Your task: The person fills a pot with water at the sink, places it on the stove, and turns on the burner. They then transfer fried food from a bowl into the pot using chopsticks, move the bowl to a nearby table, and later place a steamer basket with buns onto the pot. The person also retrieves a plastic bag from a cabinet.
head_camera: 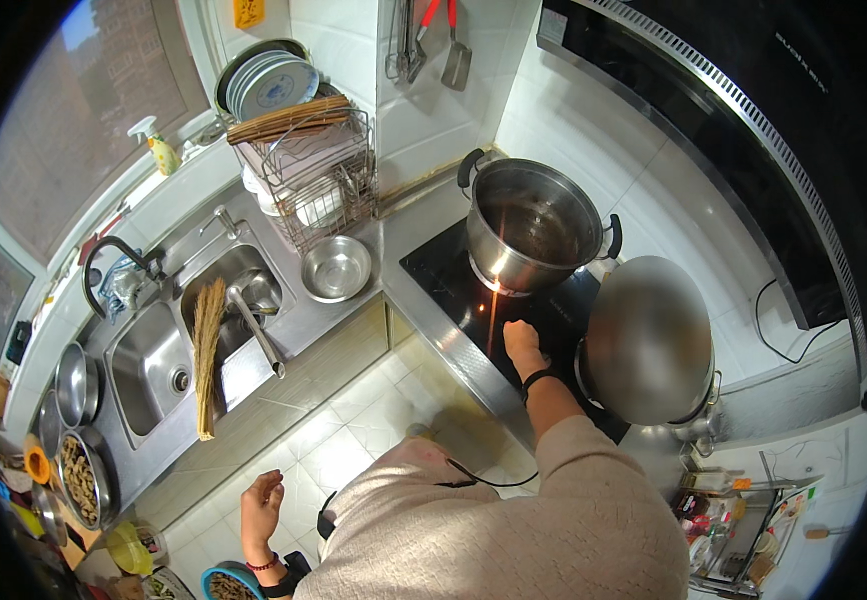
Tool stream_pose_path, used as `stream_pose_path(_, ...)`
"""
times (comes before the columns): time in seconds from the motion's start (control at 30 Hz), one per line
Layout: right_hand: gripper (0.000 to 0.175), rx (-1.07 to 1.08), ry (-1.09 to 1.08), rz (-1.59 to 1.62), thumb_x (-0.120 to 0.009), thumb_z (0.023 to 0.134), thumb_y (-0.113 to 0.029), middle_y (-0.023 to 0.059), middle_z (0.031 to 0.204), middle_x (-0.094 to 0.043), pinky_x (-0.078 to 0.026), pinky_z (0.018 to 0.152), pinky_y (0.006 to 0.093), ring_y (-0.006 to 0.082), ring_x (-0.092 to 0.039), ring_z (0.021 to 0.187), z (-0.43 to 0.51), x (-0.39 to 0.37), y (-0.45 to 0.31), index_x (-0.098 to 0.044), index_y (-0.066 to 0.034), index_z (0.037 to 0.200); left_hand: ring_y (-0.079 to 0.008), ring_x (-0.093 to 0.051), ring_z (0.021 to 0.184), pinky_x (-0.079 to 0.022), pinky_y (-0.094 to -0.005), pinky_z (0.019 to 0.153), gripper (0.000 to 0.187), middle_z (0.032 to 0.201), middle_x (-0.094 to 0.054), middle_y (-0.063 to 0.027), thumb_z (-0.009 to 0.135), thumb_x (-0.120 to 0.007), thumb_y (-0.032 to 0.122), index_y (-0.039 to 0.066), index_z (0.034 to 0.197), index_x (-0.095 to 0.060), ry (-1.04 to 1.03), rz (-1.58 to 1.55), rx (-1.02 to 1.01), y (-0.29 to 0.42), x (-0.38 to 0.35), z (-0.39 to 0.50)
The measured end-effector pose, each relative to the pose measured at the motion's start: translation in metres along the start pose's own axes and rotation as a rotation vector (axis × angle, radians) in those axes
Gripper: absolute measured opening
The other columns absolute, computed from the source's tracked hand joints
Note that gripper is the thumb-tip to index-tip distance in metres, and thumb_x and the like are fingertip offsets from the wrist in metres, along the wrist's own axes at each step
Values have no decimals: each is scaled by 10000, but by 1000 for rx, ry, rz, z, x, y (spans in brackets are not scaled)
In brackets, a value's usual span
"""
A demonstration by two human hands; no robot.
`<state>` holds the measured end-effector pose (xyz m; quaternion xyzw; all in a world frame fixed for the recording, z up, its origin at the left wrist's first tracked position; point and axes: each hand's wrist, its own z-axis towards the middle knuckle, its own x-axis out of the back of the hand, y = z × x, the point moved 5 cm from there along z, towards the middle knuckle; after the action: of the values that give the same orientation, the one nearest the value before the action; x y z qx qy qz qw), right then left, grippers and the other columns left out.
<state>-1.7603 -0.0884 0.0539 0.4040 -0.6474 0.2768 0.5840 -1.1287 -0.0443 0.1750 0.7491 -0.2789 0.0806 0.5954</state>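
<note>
My right hand (523,345) is curled down against the front of the black glass gas cooktop (441,262). Its palm side and whatever lies under the fingers are hidden, perhaps a control knob. Just beyond it, a large stainless steel stockpot (535,225) with two black handles sits on the left burner. The pot has no lid, and a little dark liquid or residue shows on its bottom. An orange flame (495,283) glows at its base. My left hand (261,510) hangs over the floor beside my body, holding nothing, fingers loosely bent.
A rounded metal vessel or lid (651,341), blurred, covers the right burner. At left, a straw whisk brush (208,360) and a ladle (253,330) lie across the double sink (145,367). Nearby are a steel bowl (336,268) and a dish rack (313,180). The range hood (703,97) overhangs the cooktop.
</note>
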Motion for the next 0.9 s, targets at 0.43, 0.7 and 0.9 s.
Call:
stream_pose_path(0.43, 376, -11, -41, 76, -673, 875, -172, 207, 953, -669, -559, 795, 455, 368, -664, 912, -16, 20, 2, -604, -59, 1227, -239, -677, 990, -530, -327, 865, 249, 1055, -695, -185, 912, -592, 30, -76, 1137, -613, -28, -34, 88, -21, -22, 1)
stream_pose_path(0.7, 330, 99, 111, 29, -663, 848, -87, 219, 985, -674, -545, 753, 454, 379, -658, 904, -19, 8, 0, -624, -28, 1170, -245, -681, 935, -521, -334, 837, 258, 1011, -702, -180, 881, -600, 15, -49, 1129, -634, -107, -138, 211, -101, -82, 9)
stream_pose_path(0.9, 371, 143, 139, 38, -671, 836, -74, 229, 1020, -672, -529, 799, 444, 398, -653, 937, -18, 5, -2, -610, -25, 1199, -248, -675, 938, -508, -332, 857, 277, 1009, -699, -191, 878, -599, 19, -55, 1142, -627, -99, -254, 314, -163, -119, 15)
